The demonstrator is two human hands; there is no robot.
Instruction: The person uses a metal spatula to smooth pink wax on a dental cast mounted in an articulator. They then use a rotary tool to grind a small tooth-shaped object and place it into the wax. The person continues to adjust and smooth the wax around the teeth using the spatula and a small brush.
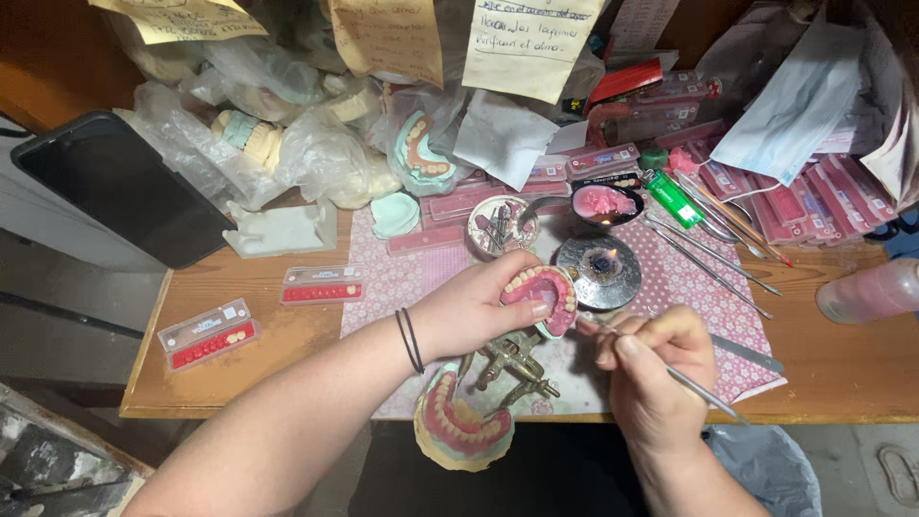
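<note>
Between the two hands, above the near edge of the wooden tabletop (239,364), a pink wax denture set with a curved row of pale teeth (544,290) is held up on its plaster base. The left hand (474,308) curls around this denture, thumb pressed on the near rim and fingers behind it; a pair of thin black bands (410,340) circles the left wrist. The right hand (656,369), just right of the denture, pinches a slender metal wax instrument (704,394) between thumb and forefinger; the handle runs back and rightward past the hand, and the working tip points toward the denture's right edge; contact cannot be confirmed. Directly below the left hand hangs a brass-coloured hinged articulator frame (512,362), and below that a second plaster model bearing pink wax and teeth (459,426), overhanging the tabletop edge. Just beyond the right hand stands a round metal spirit burner with a small flame (601,268); behind it a shallow black dish of pink wax (605,203) and, to the right of the dish, a green lighter (672,198). Long steel hand instruments (713,254) lie fanned out beyond and to the right of the right hand on a pink patterned cloth (383,278). Well left of the left hand lie two clear flat cases of artificial teeth on red strips (209,333), and farther off a dark tablet (120,187). Bagged plaster casts (254,134) and paper notes (528,43) crowd the far side.
</note>
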